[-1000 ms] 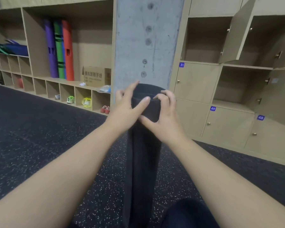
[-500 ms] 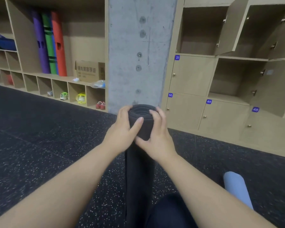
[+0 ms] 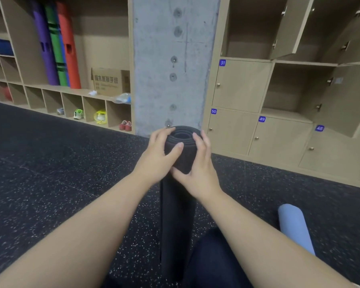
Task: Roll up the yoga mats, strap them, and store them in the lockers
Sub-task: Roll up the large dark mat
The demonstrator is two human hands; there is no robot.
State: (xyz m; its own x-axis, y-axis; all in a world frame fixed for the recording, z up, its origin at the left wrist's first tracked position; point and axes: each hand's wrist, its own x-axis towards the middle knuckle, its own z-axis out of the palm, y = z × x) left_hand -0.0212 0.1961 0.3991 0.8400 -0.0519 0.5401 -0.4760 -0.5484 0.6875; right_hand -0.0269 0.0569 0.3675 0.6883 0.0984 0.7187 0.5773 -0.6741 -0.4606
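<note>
A rolled black yoga mat (image 3: 178, 215) stands upright in front of me, its spiral top end showing. My left hand (image 3: 156, 159) grips the top of the roll from the left, thumb across its near side. My right hand (image 3: 200, 165) grips it from the right, fingers curled over the rim. A rolled light-blue mat (image 3: 295, 227) lies on the floor to the right. Wooden lockers (image 3: 237, 84) fill the right wall; several doors hang open, such as the cell above number 49 (image 3: 285, 94).
A grey concrete pillar (image 3: 175, 59) rises straight ahead. Open shelves on the left hold purple, green and red upright tubes (image 3: 56, 44), a cardboard box (image 3: 110, 82) and shoes in low cubbies (image 3: 79, 114). The floor is dark speckled rubber (image 3: 50, 163). My dark trouser leg (image 3: 212, 260) is below.
The view has tipped downward, so the mat's top now sits lower against the pillar and its spiral end shows. The light-blue mat came into view. Both hands keep their grip.
</note>
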